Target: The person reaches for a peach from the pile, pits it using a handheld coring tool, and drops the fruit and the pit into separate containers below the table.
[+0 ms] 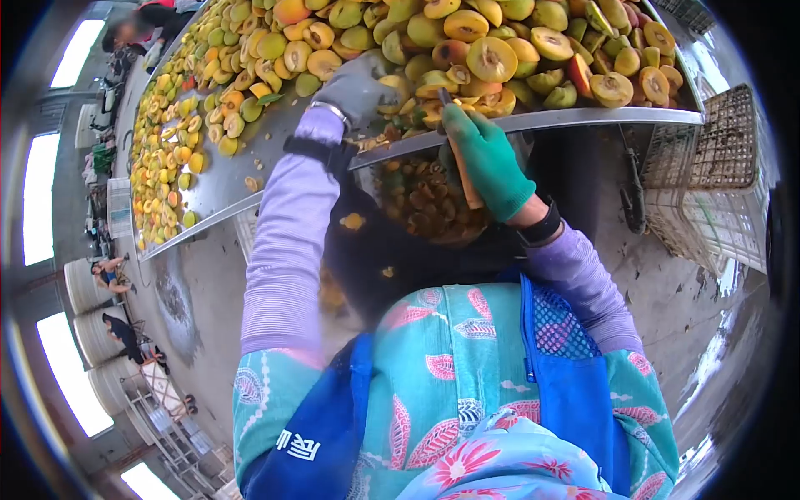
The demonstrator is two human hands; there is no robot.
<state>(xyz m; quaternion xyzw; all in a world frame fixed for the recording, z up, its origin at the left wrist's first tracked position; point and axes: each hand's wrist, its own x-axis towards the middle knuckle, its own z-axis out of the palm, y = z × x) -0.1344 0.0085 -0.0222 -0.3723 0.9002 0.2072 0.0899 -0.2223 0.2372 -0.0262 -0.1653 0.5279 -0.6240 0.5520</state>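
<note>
My left hand (354, 90), in a grey glove, is over the near edge of the metal table (279, 133), its fingers curled around a yellowish halved fruit (390, 93). Some motion blur softens its outline. In a green glove, my right hand (492, 162) is closed around a tool with a flat wooden handle (464, 171) and a short dark metal tip (444, 97). That tip points up toward the heap of halved fruits (492, 58), green, yellow and orange, some showing brown pits. Small fruit scraps lie along the table rim between both hands.
Below the rim, a container holds brown pits (429, 200) near my lap. White and brown plastic crates (708, 167) stand on the floor at right. More fruit (167, 175) spreads to the table's left end. Other people (125, 333) and large pale tubs (96, 329) are at far left.
</note>
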